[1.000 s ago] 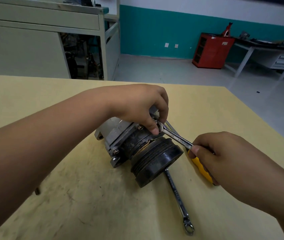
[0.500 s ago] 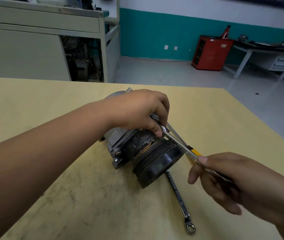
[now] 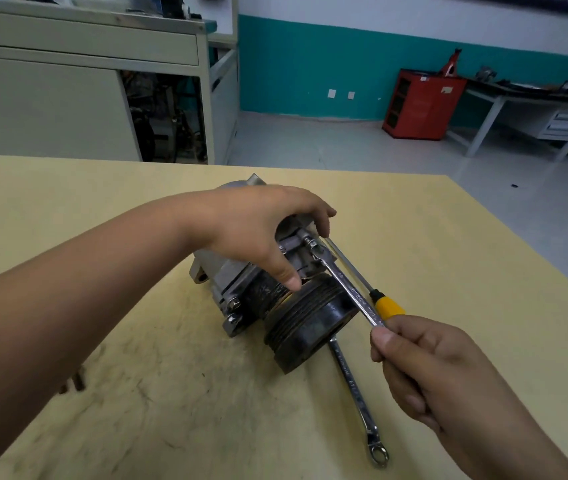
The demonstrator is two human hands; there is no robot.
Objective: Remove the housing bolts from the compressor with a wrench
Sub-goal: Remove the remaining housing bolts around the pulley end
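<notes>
The compressor (image 3: 237,275), grey metal with a black pulley (image 3: 313,327) facing me, lies on the yellow table (image 3: 137,393). My left hand (image 3: 262,230) rests over its housing, fingers curved around the top and thumb pressing near the pulley. A steel wrench (image 3: 348,289) has its head seated on a housing bolt (image 3: 308,241) at the compressor's upper right. My right hand (image 3: 424,365) grips the wrench's lower end. Two more bolts (image 3: 232,308) show on the front-left flange.
A second wrench (image 3: 358,403) lies on the table, partly under the pulley. A yellow-handled screwdriver (image 3: 384,304) lies behind the held wrench. A small dark object (image 3: 76,381) sits by my left forearm. The table's right edge runs diagonally; beyond it are floor, a red cabinet (image 3: 421,105) and benches.
My right hand has swung the wrench handle down and toward me, then closed round its end. My left fingers have lifted off the wrench head and now rest on the housing.
</notes>
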